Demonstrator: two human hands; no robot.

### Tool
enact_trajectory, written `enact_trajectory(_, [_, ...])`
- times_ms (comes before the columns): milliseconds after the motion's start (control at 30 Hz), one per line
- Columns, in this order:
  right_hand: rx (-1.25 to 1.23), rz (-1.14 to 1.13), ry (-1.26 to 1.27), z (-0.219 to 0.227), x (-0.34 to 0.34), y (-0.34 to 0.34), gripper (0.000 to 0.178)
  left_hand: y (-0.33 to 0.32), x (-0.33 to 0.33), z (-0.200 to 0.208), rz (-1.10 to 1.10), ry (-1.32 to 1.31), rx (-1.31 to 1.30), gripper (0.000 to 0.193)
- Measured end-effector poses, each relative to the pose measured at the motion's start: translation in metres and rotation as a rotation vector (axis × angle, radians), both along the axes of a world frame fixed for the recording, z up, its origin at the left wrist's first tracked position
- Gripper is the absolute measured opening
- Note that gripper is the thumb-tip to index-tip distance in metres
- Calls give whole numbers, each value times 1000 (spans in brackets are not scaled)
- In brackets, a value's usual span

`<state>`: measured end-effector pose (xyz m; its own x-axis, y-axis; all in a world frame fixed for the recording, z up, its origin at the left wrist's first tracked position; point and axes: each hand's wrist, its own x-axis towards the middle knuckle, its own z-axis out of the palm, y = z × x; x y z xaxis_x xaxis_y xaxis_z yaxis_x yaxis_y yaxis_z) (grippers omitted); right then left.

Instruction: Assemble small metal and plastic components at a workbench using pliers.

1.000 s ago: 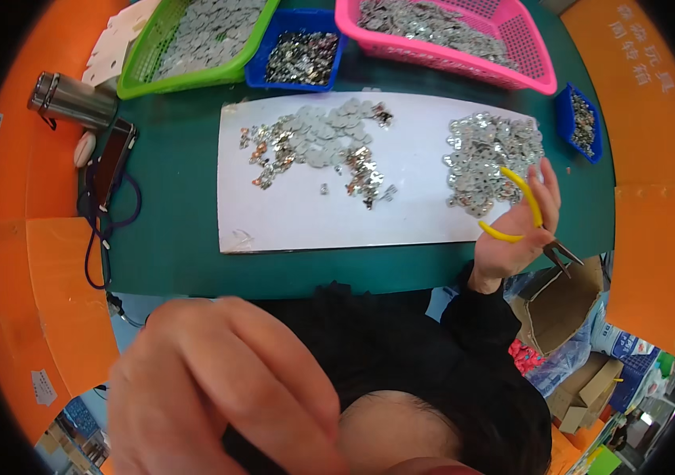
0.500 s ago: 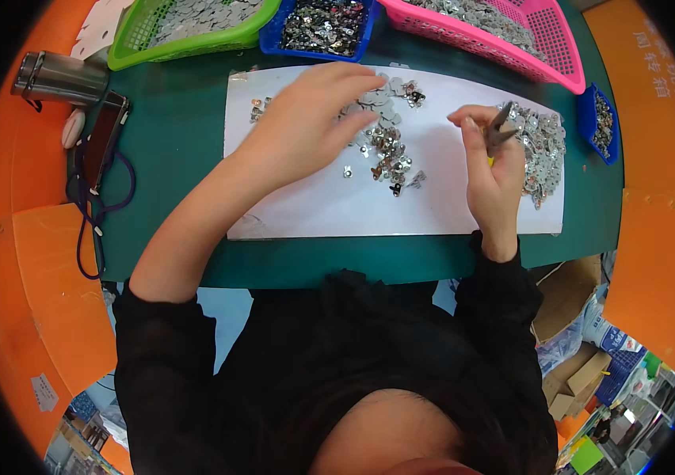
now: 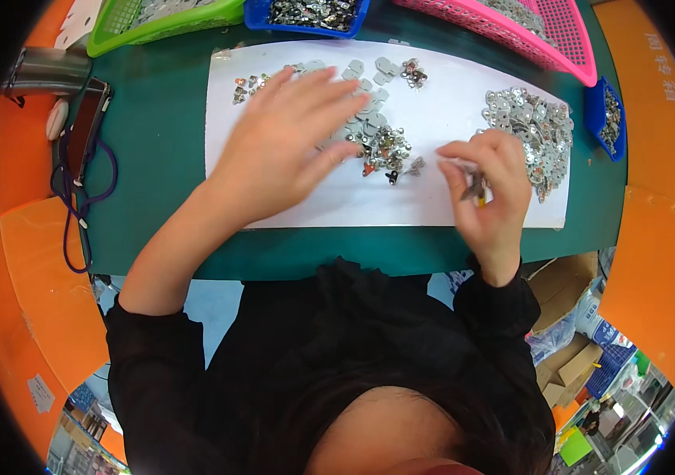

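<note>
On a white sheet [image 3: 432, 207], my left hand [image 3: 278, 150] spreads its fingers over flat grey pieces [image 3: 368, 123], slightly blurred and partly covering them. Just right of its fingertips lies a small heap of shiny metal clips [image 3: 389, 146], with a dark piece [image 3: 392, 178] at its near end. My right hand [image 3: 496, 178] is closed around a pair of pliers [image 3: 476, 188]. Their jaws are smeared by motion, and most of the handles is hidden in the palm. Beyond that hand, at the right, is a larger pile of silvery assembled parts [image 3: 535, 134].
Along the far edge stand a green basket [image 3: 171, 30], a blue tray [image 3: 306, 33] and a pink basket [image 3: 512, 39], each with metal pieces. A smaller blue tray [image 3: 596, 119] is at the right. A steel cup [image 3: 52, 73] and a dark device with a cord [image 3: 90, 131] lie left.
My left hand has shifted left and nearer, with fingers spread. My right hand has come nearer and turned, its pliers now tipped down. The whole view has shifted slightly.
</note>
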<state>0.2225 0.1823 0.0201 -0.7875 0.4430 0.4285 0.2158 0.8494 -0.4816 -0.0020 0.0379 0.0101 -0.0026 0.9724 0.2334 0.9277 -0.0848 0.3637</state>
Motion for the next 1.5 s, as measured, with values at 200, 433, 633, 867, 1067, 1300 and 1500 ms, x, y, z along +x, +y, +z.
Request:
enact_trajectory(200, [118, 48, -81, -15, -8, -14, 38, -7, -10, 4, 286, -325, 73, 15])
enact_trajectory(433, [66, -11, 20, -15, -4, -13, 30, -12, 3, 1, 231, -231, 45, 22])
enact_trajectory(633, [31, -44, 50, -17, 4, -12, 24, -12, 3, -9, 197, -174, 108, 19])
enact_trajectory(867, [23, -24, -5, -11, -1, -22, 19, -5, 4, 10, 330, -1041, 94, 12])
enact_trajectory(1067, [124, -94, -60, -19, -14, -38, 18, -1, 4, 6, 305, -1585, 27, 21])
enact_trajectory(1300, [128, -51, -40, -22, -24, -39, 22, -5, 3, 11, 312, -1739, -90, 25])
enact_trajectory(1500, [81, -60, 4, -17, -16, -38, 21, 10, 11, 29, 288, -1712, -111, 29])
